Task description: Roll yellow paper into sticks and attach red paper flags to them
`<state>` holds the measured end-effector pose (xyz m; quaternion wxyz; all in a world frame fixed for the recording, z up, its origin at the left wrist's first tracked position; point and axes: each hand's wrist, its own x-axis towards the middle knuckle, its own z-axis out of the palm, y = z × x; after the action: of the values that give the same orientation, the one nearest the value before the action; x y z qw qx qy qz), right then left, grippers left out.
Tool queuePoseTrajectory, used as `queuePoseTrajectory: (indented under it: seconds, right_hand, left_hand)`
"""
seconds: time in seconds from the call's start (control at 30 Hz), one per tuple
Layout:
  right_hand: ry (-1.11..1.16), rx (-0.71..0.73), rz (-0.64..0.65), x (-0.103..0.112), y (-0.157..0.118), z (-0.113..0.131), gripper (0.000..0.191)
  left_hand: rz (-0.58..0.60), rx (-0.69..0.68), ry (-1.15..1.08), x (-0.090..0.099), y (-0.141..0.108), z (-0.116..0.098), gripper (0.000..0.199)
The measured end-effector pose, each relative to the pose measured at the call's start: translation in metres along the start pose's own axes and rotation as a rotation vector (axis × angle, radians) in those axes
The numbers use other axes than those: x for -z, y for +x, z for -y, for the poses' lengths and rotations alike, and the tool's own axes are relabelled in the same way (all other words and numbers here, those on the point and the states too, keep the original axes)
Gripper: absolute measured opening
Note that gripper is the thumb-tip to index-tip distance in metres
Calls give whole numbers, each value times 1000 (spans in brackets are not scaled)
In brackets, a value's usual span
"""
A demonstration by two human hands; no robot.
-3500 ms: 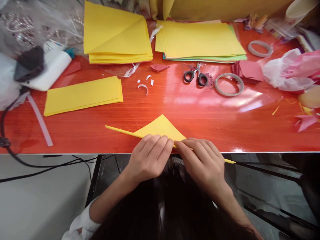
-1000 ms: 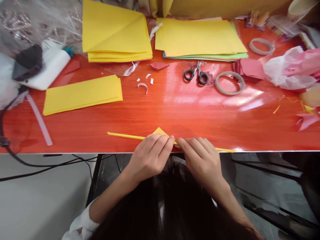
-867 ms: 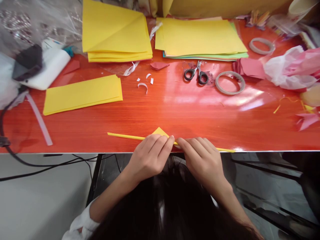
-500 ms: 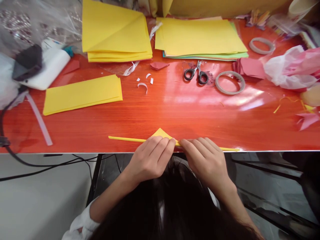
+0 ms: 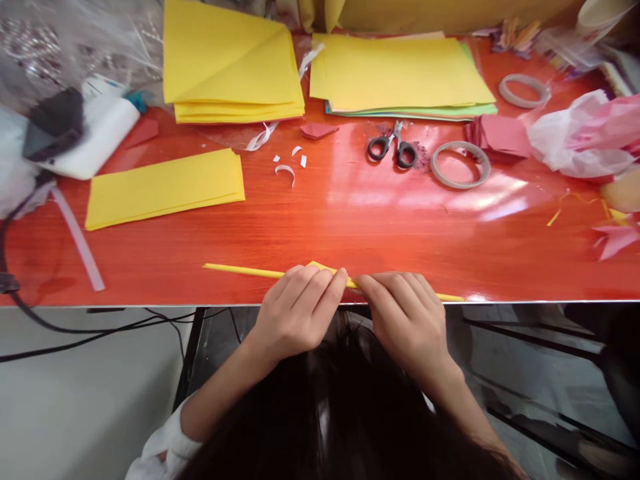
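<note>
A thin roll of yellow paper (image 5: 240,269) lies along the front edge of the red table, its two ends sticking out past my hands. My left hand (image 5: 303,310) is closed over the roll left of its middle, fingers bent and pressed on it. Close beside it, my right hand (image 5: 410,317) grips the roll the same way, its thumb side near the middle. A small unrolled corner of the paper shows just above my left fingers. My fingertips and thumbs are mostly hidden beneath the hands.
Folded yellow paper (image 5: 167,189) lies to the left on the red table (image 5: 280,230). Farther back are two stacks of yellow sheets (image 5: 233,63), black-handled scissors (image 5: 393,145) and a tape roll (image 5: 460,165). A white strip (image 5: 77,237) and a cable (image 5: 10,283) are at the left.
The yellow roll has shifted left and slightly away from me. Its loose corner has become smaller as the paper rolled up. Both hands moved slightly left with it.
</note>
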<state>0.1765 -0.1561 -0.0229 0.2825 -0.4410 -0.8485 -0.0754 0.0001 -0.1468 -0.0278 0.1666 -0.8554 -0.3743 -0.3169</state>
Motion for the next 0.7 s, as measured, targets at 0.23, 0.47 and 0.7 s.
queuePoseTrajectory:
  seconds: [0.23,0.47,0.7]
  right_hand:
    - [18,15,37,1,1,-2,15]
    - [-4,-26,73,0,1,-7,22]
    - [239,-193,206,11,10,-21,20]
  left_hand:
    - [8,-51,-15,2,0,3,32]
    - [128,-144,-56,4,0,15,27]
    - [281,-86,-93,16,8,35,36]
